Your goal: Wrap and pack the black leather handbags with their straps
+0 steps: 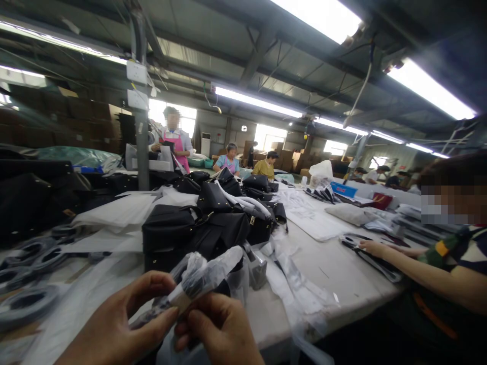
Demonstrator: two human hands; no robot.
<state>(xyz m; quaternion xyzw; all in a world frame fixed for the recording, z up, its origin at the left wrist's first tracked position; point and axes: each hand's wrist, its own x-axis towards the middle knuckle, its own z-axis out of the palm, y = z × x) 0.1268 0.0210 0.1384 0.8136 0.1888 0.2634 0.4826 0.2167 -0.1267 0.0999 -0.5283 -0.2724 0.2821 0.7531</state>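
Observation:
Near the front edge of the table, both my hands are closed on a plastic-wrapped bundle [216, 268]. Clear film covers it and a small tan patch shows at its middle; what lies inside is hard to make out. My left hand [133, 314] pinches it from the left between thumb and fingers. From the right, my right hand [220, 324] grips its lower side with bent fingers. Just beyond the bundle, black handbags [167, 228] with gold-coloured fittings are piled up. Loose clear plastic wrapping [289, 284] hangs over the table edge to the right.
At the left lie wrapped, coiled straps [28, 304] and white sheets [117, 213]. A metal post [141, 137] rises behind them. A co-worker's hand [375, 248] touches a black flat piece on the table [323, 263] at right. Other people work farther back.

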